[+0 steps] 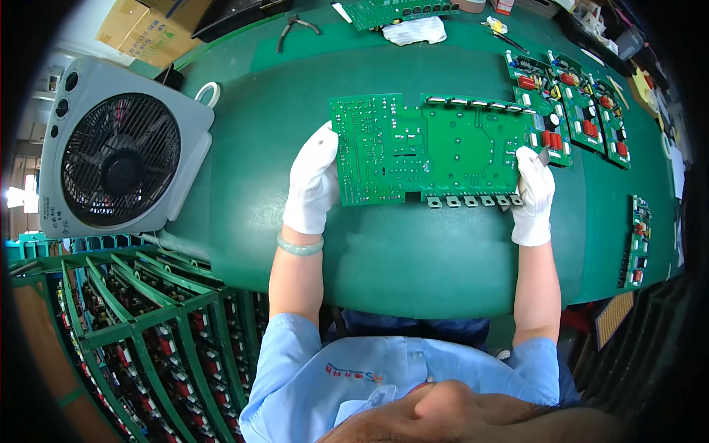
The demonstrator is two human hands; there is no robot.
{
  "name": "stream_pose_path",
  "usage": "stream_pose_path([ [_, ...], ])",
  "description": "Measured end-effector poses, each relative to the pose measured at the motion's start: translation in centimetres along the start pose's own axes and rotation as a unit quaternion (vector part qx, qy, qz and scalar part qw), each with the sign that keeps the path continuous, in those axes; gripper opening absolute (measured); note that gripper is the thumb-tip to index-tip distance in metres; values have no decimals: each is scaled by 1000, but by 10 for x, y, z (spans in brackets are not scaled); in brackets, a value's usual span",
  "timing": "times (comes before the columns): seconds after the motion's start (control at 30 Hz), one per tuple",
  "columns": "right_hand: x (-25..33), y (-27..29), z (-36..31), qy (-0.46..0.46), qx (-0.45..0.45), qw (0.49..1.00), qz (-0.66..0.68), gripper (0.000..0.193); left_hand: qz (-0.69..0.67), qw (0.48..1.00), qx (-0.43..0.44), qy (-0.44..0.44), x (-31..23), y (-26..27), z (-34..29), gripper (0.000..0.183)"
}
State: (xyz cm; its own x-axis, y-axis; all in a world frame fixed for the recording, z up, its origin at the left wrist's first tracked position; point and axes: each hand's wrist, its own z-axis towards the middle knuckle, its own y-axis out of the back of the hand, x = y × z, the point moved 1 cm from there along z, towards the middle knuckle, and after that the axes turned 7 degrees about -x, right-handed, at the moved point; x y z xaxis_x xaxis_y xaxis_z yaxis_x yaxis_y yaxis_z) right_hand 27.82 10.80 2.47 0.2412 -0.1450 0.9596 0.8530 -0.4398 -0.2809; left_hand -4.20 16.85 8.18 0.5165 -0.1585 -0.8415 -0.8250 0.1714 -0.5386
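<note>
A large green circuit board is held level above the bench, its solder side facing up. Along its near and far edges stick out several metal-tabbed parts. My left hand, in a white glove, grips the board's left edge, its fingers partly hidden beneath. At the right edge my right hand, gloved in white too, is closed on the board. A small grey metal piece shows at the right fingertips; whether it belongs to the board I cannot make out.
Several populated boards lie at the right, one smaller board nearer. A box fan stands left. Behind are pliers, a white cloth and another board. A green rack full of boards stands at lower left.
</note>
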Motion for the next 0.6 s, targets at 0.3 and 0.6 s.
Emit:
stream_pose_path([
  [0.3, 1, -3, -2, -33, -17, 999, 26, 26, -7, 1000, -1, -4, 4, 6, 2, 54],
  [0.6, -2, -2, -1, -11, -17, 1000, 3, 26, 5, 1000, -1, 2, 2, 5, 2, 51],
])
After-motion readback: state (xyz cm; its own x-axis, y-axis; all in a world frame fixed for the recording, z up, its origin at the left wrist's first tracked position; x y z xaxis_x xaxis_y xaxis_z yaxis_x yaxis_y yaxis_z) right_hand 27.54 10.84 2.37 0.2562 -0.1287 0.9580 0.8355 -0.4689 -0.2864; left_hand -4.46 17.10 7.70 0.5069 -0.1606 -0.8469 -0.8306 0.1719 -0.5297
